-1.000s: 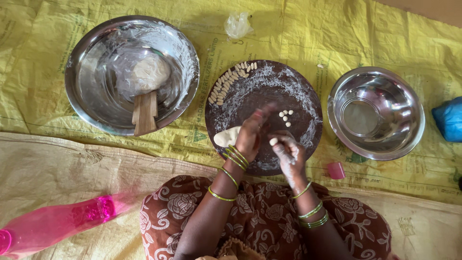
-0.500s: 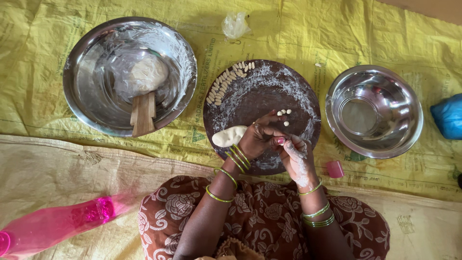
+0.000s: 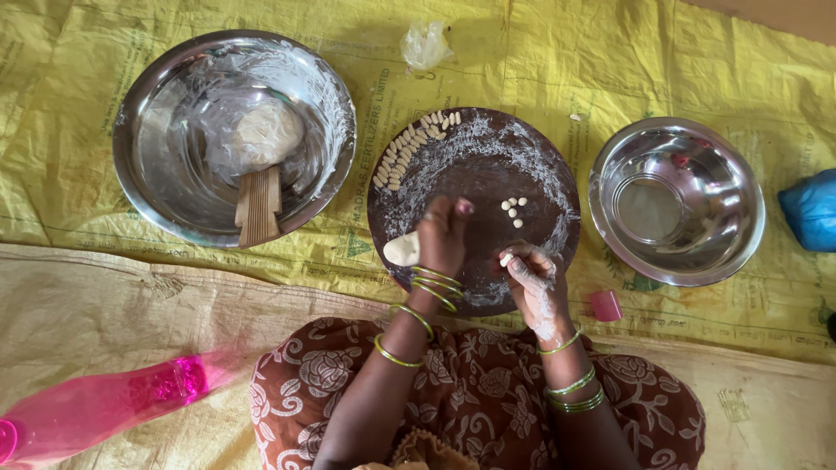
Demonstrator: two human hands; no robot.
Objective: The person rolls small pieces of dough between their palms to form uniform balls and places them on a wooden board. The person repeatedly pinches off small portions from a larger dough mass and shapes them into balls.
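Apart now after meeting, the left hand point(image 3: 442, 237) grasps a pale dough lump point(image 3: 401, 250) (fingers curled), the floury right hand point(image 3: 531, 277) pinches loosely over the round dark floured board point(image 3: 475, 165).

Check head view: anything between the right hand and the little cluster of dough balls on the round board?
Nothing. In the head view, only bare, floury board separates the right hand from the dough balls.

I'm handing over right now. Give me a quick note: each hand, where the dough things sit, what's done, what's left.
Left hand: holds a dough lump over the dark round board.
Right hand: floured, fingertips pinched on a small bit at the board's near edge.
Done: a row of shaped pieces along the board's far-left rim, five small balls near the centre.
Left: the held lump, plus a dough ball in the large steel bowl.
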